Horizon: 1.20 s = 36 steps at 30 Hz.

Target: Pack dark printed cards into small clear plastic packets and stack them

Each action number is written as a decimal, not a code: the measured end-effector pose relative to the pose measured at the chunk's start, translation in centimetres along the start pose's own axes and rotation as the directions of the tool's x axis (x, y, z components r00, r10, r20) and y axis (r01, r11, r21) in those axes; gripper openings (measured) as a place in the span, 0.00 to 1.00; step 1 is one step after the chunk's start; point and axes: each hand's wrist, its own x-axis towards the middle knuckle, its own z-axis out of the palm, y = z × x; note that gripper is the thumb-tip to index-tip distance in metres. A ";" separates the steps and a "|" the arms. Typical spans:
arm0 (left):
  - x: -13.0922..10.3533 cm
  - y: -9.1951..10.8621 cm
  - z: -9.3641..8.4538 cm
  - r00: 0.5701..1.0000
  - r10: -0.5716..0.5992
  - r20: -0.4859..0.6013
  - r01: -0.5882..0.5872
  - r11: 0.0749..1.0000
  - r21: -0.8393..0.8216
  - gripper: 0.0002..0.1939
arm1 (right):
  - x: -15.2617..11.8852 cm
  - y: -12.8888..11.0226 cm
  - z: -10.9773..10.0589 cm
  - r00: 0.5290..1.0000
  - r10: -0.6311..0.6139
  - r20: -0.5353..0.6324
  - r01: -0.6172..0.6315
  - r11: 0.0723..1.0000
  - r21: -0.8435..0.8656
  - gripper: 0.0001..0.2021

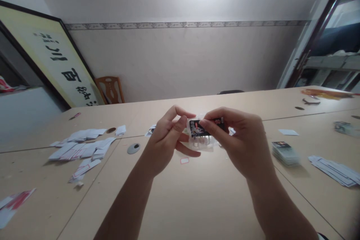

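Note:
Above the middle of the table I hold a small clear plastic pack with a black printed card at its top. Thin metal loops, perhaps hooks, show through the clear part. My left hand pinches the pack's left edge between thumb and index finger, its other fingers spread below. From the other side, my right hand presses its thumb onto the front of the card, its fingers bent behind. How far the card sits inside the plastic is hard to tell. A small red-edged label lies on the table below my hands.
Folded white papers lie in piles at the left. At the right are a stack of clear packs, a fan of white papers and more packs. A grey cable-hole cover sits left of centre on the table.

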 end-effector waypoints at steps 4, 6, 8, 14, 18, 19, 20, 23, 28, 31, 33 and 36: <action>0.0 0.0 -0.1 1.000 0.002 0.003 -0.002 1.000 0.017 0.16 | 0.0 -0.1 0.0 1.000 0.010 0.002 -0.010 1.000 0.012 0.05; 0.0 0.0 -0.1 1.000 0.005 0.011 -0.005 1.000 0.007 0.16 | 0.1 -0.1 0.0 1.000 0.008 -0.013 -0.008 1.000 -0.009 0.05; 0.0 0.0 -0.1 1.000 0.011 0.018 -0.011 1.000 -0.002 0.15 | 0.1 0.0 0.1 1.000 0.005 -0.027 -0.006 1.000 -0.029 0.05; -0.1 0.1 0.1 0.999 0.010 0.036 -0.010 1.000 -0.009 0.14 | 0.1 0.0 0.2 1.000 0.004 -0.031 -0.005 0.998 -0.056 0.05; -0.1 0.1 0.1 1.000 0.009 0.029 -0.009 1.000 -0.011 0.15 | 0.1 0.0 0.2 0.999 0.008 -0.035 -0.010 0.998 -0.062 0.05; -0.1 0.1 0.1 1.000 0.007 0.027 -0.007 1.000 -0.009 0.15 | 0.1 0.0 0.2 0.999 0.008 -0.036 -0.010 0.998 -0.062 0.05; -0.1 0.1 0.0 1.000 0.006 0.028 -0.006 1.000 -0.008 0.15 | 0.1 0.0 0.2 0.999 0.008 -0.036 -0.010 0.998 -0.060 0.05; -0.1 0.2 0.1 0.999 0.005 0.035 -0.004 1.000 -0.011 0.15 | 0.1 0.0 0.1 0.999 0.008 -0.031 -0.010 0.998 -0.057 0.05; -0.1 0.1 0.1 1.000 0.008 0.026 -0.008 1.000 -0.003 0.13 | 0.1 0.1 0.1 1.000 0.006 -0.027 -0.008 0.998 -0.061 0.05; -0.1 0.1 0.0 1.000 0.009 0.013 -0.009 1.000 0.018 0.14 | 0.2 0.1 0.0 1.000 0.008 -0.017 -0.009 0.999 -0.050 0.05; -0.1 0.1 -0.1 1.000 0.012 0.015 -0.012 1.000 0.020 0.14 | 0.2 0.1 0.0 1.000 0.012 -0.005 -0.012 0.999 -0.039 0.05; 0.0 0.1 -0.2 1.000 0.013 0.024 -0.013 1.000 0.016 0.14 | 0.2 0.1 0.0 1.000 0.023 0.006 -0.023 1.000 -0.015 0.05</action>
